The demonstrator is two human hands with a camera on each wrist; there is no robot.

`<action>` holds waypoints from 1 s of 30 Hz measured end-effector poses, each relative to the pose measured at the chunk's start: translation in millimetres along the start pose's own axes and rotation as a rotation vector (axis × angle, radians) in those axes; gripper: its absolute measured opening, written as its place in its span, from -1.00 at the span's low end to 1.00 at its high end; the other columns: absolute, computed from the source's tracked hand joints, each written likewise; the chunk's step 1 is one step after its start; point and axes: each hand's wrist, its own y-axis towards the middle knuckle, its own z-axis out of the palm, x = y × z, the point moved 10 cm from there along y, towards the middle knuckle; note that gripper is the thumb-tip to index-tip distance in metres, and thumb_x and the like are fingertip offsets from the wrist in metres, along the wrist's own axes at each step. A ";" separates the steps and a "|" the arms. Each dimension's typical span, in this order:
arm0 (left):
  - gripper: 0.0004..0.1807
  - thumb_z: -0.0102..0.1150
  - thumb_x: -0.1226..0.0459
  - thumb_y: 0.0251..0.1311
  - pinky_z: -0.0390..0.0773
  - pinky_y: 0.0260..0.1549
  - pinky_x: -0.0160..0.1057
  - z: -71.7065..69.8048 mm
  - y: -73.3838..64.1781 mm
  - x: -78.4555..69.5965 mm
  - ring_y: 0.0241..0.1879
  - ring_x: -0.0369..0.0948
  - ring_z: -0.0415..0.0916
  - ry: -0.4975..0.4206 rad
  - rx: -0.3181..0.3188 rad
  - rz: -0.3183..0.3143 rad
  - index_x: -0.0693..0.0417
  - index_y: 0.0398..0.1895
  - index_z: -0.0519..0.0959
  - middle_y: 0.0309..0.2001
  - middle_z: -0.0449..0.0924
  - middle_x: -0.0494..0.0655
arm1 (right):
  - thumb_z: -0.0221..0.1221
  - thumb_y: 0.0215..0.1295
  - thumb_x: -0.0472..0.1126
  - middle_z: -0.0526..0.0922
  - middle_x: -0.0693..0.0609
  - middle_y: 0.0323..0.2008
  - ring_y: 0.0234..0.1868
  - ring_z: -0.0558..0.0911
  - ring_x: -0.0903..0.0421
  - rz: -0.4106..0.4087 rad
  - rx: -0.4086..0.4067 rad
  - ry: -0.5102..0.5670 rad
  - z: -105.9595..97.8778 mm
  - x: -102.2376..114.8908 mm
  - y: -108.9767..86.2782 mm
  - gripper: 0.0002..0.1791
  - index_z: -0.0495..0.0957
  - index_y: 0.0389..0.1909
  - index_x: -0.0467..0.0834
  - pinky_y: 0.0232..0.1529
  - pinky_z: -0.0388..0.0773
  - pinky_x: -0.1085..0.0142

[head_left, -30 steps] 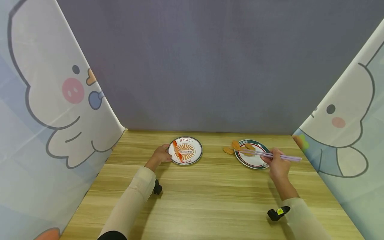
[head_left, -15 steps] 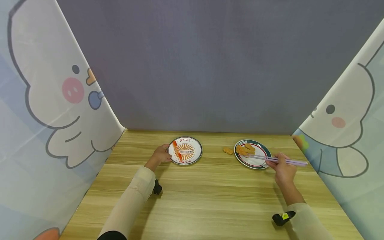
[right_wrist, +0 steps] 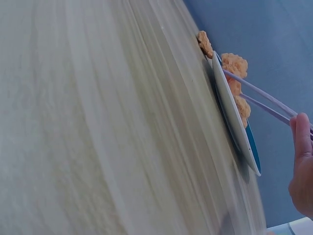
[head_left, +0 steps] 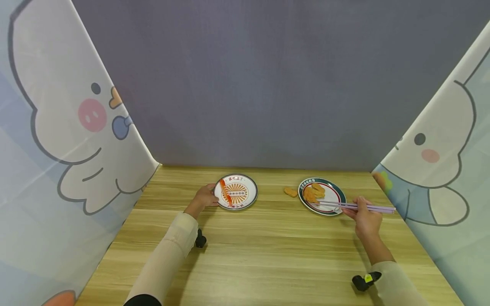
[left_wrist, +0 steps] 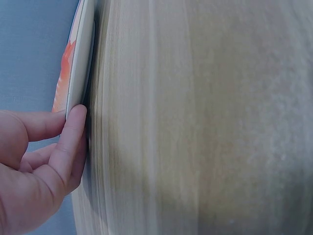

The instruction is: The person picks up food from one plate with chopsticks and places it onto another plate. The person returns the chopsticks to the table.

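My left hand pinches the near-left rim of a white plate with an orange sunburst print, thumb above and fingers below in the left wrist view. Across this plate lies a long orange-red piece of food. My right hand holds a pair of lilac chopsticks that slant left over a green-rimmed white plate. Their tips reach golden-brown nuggets on that plate; whether they still grip one cannot be told. Another nugget lies on the table, just left of the green-rimmed plate.
Both plates stand on a wood-grain table, towards its back edge. A grey panel rises behind. Cartoon-printed panels flank both sides. Each wrist wears a small black camera.
Chopsticks that held a nugget over the plate's left edge have come down, and that nugget now lies among the others. My right hand has shifted right and nearer. The left hand stays put.
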 end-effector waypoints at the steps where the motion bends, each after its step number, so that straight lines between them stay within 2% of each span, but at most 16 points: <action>1: -0.18 0.14 0.60 0.11 0.75 -0.15 -0.16 -0.1 -0.2 -0.2 -0.14 0.03 0.63 0.001 0.000 0.004 0.16 0.47 0.11 0.10 0.40 0.33 | 0.11 0.36 -0.22 0.63 -0.08 -0.66 -0.70 0.68 0.03 0.002 0.003 -0.004 -0.1 -0.1 0.1 -0.75 0.53 -0.42 -0.35 -0.66 0.68 0.22; 9: -0.17 0.16 0.60 0.09 0.75 -0.16 -0.16 -0.3 -0.5 0.1 -0.15 0.04 0.63 0.013 -0.006 0.008 0.17 0.46 0.12 0.08 0.39 0.33 | 0.08 0.39 -0.20 0.67 -0.09 -0.63 -0.66 0.70 -0.02 0.047 0.043 -0.019 -0.8 -3.5 2.4 -0.74 0.56 -0.40 -0.31 -0.64 0.69 0.18; 14: -0.17 0.15 0.61 0.08 0.75 -0.18 -0.17 0.1 -0.9 0.0 -0.17 0.01 0.63 0.007 -0.008 0.005 0.16 0.46 0.13 0.07 0.39 0.33 | 0.06 0.40 -0.22 0.65 -0.08 -0.64 -0.66 0.70 -0.03 0.068 0.033 -0.015 -2.5 -1.9 3.9 -0.74 0.54 -0.44 -0.28 -0.63 0.69 0.17; 20: -0.18 0.15 0.60 0.08 0.76 -0.19 -0.18 -0.4 0.5 0.2 -0.19 0.00 0.64 0.013 -0.006 -0.001 0.15 0.45 0.14 0.05 0.41 0.31 | 0.05 0.40 -0.24 0.65 -0.11 -0.67 -0.69 0.69 -0.04 0.041 0.019 0.042 0.7 4.1 4.1 -0.73 0.52 -0.46 -0.32 -0.69 0.67 0.20; 24: -0.17 0.15 0.61 0.07 0.76 -0.20 -0.18 -0.6 0.1 -0.9 -0.17 0.01 0.64 0.009 -0.003 -0.009 0.15 0.46 0.14 0.08 0.41 0.34 | 0.03 0.41 -0.27 0.65 -0.12 -0.67 -0.68 0.69 -0.05 0.040 0.033 0.079 9.7 1.5 1.3 -0.72 0.53 -0.48 -0.32 -0.73 0.65 0.23; 30: -0.17 0.16 0.61 0.07 0.76 -0.20 -0.17 0.7 -1.0 -3.2 -0.11 0.08 0.63 0.017 -0.004 0.001 0.19 0.45 0.13 0.12 0.39 0.38 | -0.01 0.43 -0.30 0.64 -0.11 -0.65 -0.68 0.69 -0.05 0.020 0.081 0.116 35.4 -0.9 -3.1 -0.72 0.50 -0.47 -0.31 -0.74 0.65 0.24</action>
